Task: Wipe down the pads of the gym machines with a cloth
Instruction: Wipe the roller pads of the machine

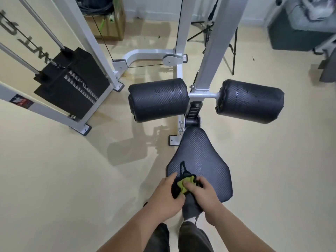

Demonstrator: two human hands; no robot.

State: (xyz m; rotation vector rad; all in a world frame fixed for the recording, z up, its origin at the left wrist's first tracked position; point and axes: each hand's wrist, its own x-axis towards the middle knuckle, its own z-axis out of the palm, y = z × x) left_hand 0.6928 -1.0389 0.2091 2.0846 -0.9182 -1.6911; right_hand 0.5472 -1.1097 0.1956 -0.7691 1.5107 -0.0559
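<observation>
You've got both hands together right at the near edge of the seat pad (205,157). Your left hand (164,194) and right hand (202,192) are both curled around the same cloth (182,185), a scrunched yellow-green one with black trim and a black loop sticking up onto the pad. The cloth sits bunched between your hands, touching the seat's front left corner.

Past the seat, the left roller pad (158,100) and right roller pad (251,101) stick out either side of the white upright (218,42), and both have small wet droplets on top. The weight stack (72,84) is off to the left on the cream floor (54,170). Your shoe (190,209) shows just under your hands.
</observation>
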